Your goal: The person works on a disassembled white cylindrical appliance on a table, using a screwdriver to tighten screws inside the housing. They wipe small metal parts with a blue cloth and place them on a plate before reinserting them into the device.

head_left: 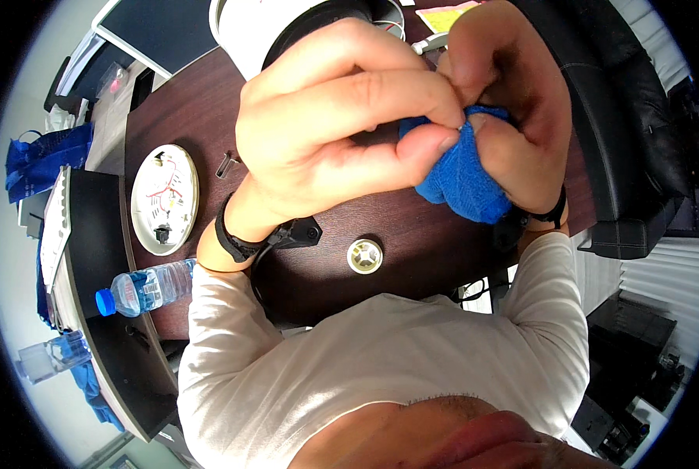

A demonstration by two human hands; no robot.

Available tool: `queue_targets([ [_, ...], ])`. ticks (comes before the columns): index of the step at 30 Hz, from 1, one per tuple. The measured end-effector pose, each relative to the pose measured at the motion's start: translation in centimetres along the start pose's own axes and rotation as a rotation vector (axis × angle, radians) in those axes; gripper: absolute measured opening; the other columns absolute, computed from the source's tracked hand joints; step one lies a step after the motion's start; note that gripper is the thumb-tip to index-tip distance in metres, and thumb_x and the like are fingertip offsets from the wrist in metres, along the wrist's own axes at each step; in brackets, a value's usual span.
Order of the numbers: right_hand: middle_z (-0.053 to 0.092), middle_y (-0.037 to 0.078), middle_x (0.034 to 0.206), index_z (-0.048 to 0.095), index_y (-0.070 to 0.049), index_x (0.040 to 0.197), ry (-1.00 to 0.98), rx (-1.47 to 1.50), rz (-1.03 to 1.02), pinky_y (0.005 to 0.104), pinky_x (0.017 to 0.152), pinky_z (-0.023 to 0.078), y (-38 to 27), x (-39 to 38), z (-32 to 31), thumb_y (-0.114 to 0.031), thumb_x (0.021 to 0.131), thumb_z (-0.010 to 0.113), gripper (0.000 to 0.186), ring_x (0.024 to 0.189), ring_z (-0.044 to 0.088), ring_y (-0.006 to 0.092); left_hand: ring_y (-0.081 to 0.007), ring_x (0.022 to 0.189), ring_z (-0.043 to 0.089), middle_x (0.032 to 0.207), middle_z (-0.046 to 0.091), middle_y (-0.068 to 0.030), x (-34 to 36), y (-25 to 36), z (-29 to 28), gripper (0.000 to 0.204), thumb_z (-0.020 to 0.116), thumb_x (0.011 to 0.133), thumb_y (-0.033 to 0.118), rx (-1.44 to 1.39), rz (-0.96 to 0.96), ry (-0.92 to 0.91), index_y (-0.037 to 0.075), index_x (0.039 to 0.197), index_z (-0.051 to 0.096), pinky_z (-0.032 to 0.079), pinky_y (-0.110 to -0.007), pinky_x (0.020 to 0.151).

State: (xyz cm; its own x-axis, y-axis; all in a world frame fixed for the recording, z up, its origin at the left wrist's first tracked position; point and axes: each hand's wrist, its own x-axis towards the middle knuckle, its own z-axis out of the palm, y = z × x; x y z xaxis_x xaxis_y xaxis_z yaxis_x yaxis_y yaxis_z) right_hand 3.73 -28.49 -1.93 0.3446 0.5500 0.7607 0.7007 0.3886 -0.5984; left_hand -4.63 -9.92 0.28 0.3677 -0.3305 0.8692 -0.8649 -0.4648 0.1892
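Note:
Both hands are raised close together above the dark wooden table. My right hand [521, 102] is closed, its fingers curled around a bunched blue cloth [466, 176] that hangs below its thumb. My left hand [326, 117] meets it from the left, thumb and forefinger pinched together at the cloth's upper edge. A tiny pale speck shows by those fingertips; what they pinch is too small to make out. Dark straps circle both wrists, and a black boxy device [298, 232] sits at the left one. Under the hands, a small round spool-like ring [365, 255] rests on the table.
An oval white dish [145, 223] with red wires and small parts lies at the left, near a small metal clip [227, 164]. A blue-capped water bottle [142, 289] lies by my left sleeve. Behind my hands stands a white rounded housing [236, 31]. A black padded chair [623, 133] is right.

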Motion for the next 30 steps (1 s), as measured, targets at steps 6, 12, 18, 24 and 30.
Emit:
queue_targets([
  [6, 0.056, 0.008, 0.096, 0.049, 0.001, 0.110, -0.002, -0.001, 0.010, 0.0246, 0.077, 0.045, -0.1, 0.1, 0.0, -0.005, 0.083, 0.058, 0.030, 0.084, 0.056, 0.0128, -0.0200, 0.077, 0.061, 0.089, 0.064, -0.0115, 0.1, 0.3, 0.1, 0.019, 0.078, 0.075, 0.005, 0.050, -0.054, 0.019, -0.004, 0.090, 0.070, 0.049, -0.028, 0.070],
  [12, 0.057, 0.008, 0.095, 0.049, 0.001, 0.111, -0.005, -0.002, 0.018, 0.0246, 0.076, 0.046, -0.1, 0.2, 0.1, -0.006, 0.083, 0.059, 0.030, 0.084, 0.057, 0.0129, -0.0196, 0.072, 0.060, 0.089, 0.064, -0.0121, 0.1, 0.3, -0.3, 0.022, 0.075, 0.072, -0.002, 0.150, 0.068, 0.000, -0.005, 0.094, 0.072, 0.047, -0.027, 0.064],
  [18, 0.057, 0.008, 0.095, 0.049, 0.002, 0.111, -0.002, -0.001, 0.025, 0.0246, 0.076, 0.046, -0.2, 0.1, 0.1, -0.007, 0.083, 0.060, 0.030, 0.084, 0.057, 0.0131, -0.0191, 0.072, 0.059, 0.085, 0.063, -0.0110, -0.3, 0.1, 0.4, 0.019, 0.073, 0.080, 0.009, -0.117, -0.135, 0.096, -0.006, 0.092, 0.070, 0.046, -0.028, 0.065],
  [24, 0.057, 0.008, 0.095, 0.050, 0.002, 0.111, 0.003, -0.008, 0.026, 0.0246, 0.075, 0.047, -0.2, 0.1, -0.1, -0.007, 0.084, 0.060, 0.031, 0.083, 0.058, 0.0133, -0.0185, 0.078, 0.059, 0.086, 0.064, -0.0121, -0.5, 0.2, 0.9, 0.026, 0.073, 0.084, 0.017, -0.356, -0.306, 0.168, -0.007, 0.093, 0.069, 0.047, -0.027, 0.070],
  [30, 0.058, 0.008, 0.094, 0.050, 0.002, 0.111, 0.001, -0.021, 0.031, 0.0246, 0.075, 0.047, -0.2, 0.1, -0.1, -0.008, 0.084, 0.061, 0.031, 0.083, 0.058, 0.0135, -0.0168, 0.076, 0.059, 0.086, 0.065, -0.0119, -0.7, 0.3, 0.8, 0.026, 0.074, 0.083, 0.017, -0.330, -0.327, 0.179, -0.007, 0.093, 0.071, 0.047, -0.026, 0.070],
])
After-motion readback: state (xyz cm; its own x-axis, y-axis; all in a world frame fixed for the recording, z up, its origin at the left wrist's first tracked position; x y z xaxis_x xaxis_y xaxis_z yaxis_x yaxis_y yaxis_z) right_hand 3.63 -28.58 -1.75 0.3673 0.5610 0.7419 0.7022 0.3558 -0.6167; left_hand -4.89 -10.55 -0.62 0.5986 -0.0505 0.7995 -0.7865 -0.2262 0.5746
